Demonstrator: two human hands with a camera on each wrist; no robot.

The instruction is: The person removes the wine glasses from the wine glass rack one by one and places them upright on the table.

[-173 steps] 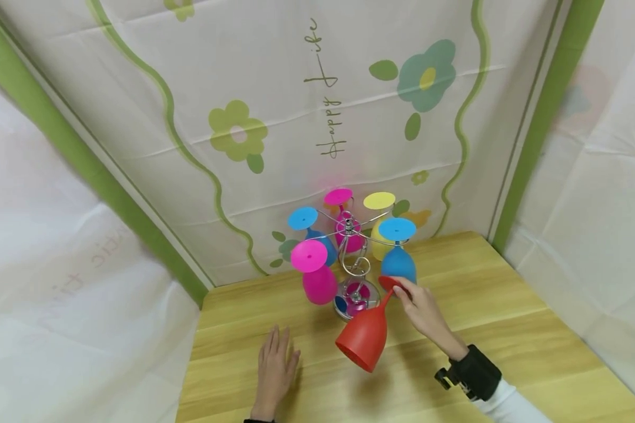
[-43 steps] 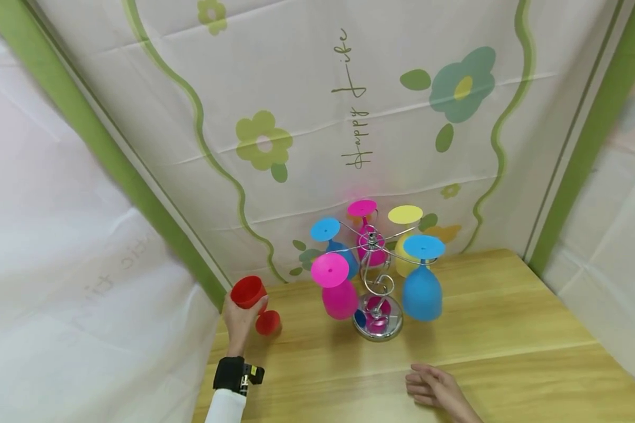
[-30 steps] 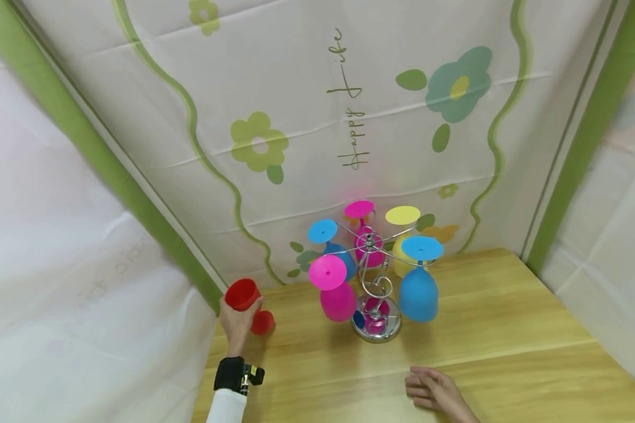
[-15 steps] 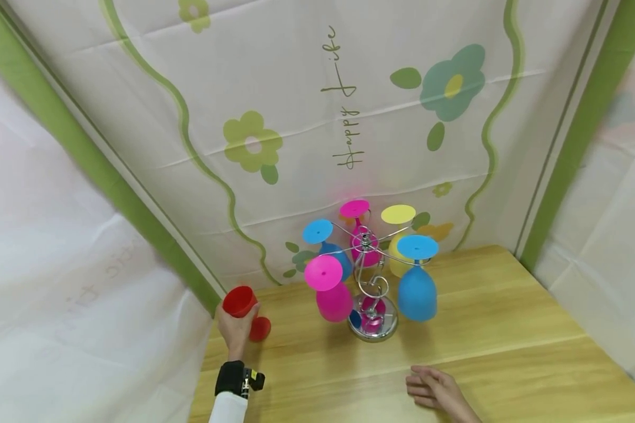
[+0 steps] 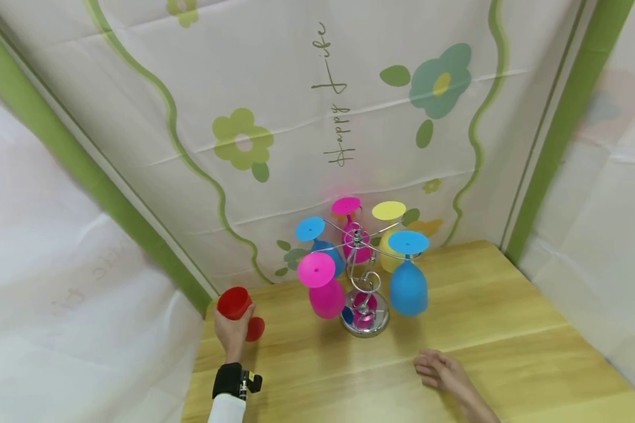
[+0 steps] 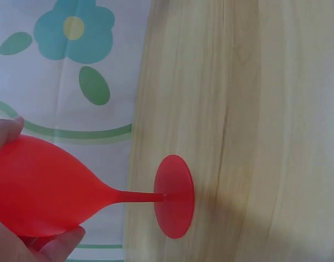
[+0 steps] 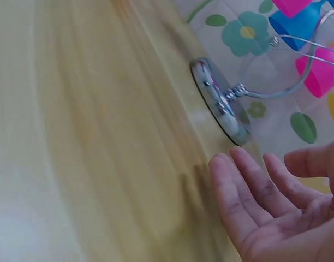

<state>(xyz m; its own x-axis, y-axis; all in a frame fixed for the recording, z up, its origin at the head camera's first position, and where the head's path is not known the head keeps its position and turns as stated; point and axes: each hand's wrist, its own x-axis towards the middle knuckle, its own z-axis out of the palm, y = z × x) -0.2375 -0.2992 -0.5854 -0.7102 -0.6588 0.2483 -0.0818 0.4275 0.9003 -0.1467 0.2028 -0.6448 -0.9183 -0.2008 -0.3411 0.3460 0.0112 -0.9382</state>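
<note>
At the left of the table, my left hand [image 5: 230, 332] grips a red plastic goblet [image 5: 234, 304] around its bowl, with the mouth facing up. The left wrist view shows the goblet's narrow stem [image 6: 135, 197] and round foot [image 6: 174, 196] close over the wood; thumb and fingers press the bowl from both sides. Near the front of the table, my right hand [image 5: 445, 376] is held palm-sideways with relaxed fingers and nothing in it. Between the hands stands a chrome goblet rack [image 5: 367, 282], nearest to the right hand's fingertips in the right wrist view.
Upside down on the rack hang a pink goblet [image 5: 326, 296], a blue goblet [image 5: 408, 288], a yellow goblet [image 5: 390, 252] and others behind. The rack's shiny base [image 5: 373, 329] stands on the wooden table [image 5: 497, 317]. Printed white cloth walls [image 5: 275, 70] enclose the back and sides.
Earlier my right hand held the red goblet by its foot, mouth down, before the rack. Now my left hand has it at the left, mouth up, slightly lower than a second ago.
</note>
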